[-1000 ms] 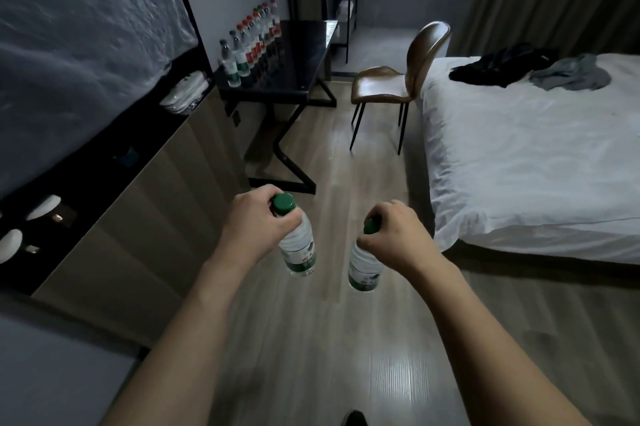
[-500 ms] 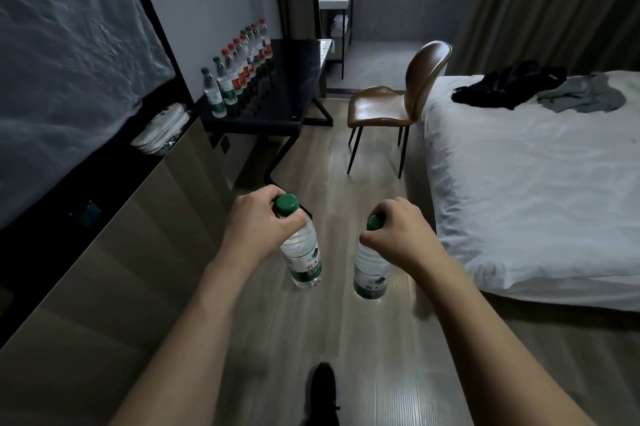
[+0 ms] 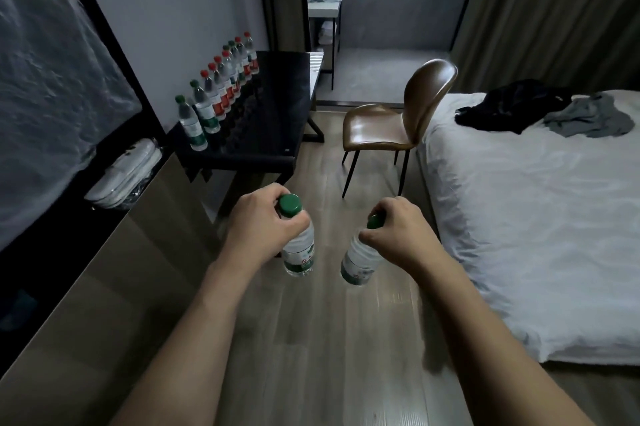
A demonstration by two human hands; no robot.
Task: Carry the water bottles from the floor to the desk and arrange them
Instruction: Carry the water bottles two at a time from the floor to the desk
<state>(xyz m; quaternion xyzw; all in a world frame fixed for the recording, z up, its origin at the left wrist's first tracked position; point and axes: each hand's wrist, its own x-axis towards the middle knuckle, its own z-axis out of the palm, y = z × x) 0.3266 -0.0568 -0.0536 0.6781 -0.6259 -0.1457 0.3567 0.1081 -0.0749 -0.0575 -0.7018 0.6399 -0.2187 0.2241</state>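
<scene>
My left hand (image 3: 258,223) grips the neck of a clear water bottle (image 3: 298,254) with a green cap and green label, held above the wooden floor. A second green-capped water bottle (image 3: 358,261) hangs tilted from my right hand (image 3: 398,231), which covers most of its cap. Ahead on the left stands the black desk (image 3: 277,134). Along its wall side runs a row of bottles (image 3: 221,93) with green and red caps, several in all.
A brown chair (image 3: 398,124) stands beside the desk, facing the bed (image 3: 536,211) on the right, where dark clothes (image 3: 512,107) lie. A low wooden cabinet (image 3: 104,280) lines the left wall with white slippers (image 3: 124,172) on its ledge. Open wooden floor (image 3: 329,339) leads forward.
The desk, chair and bed have drawn nearer and lower in the view as I walk forward. Both hands keep their bottles; the shoe seen at the bottom edge is gone.
</scene>
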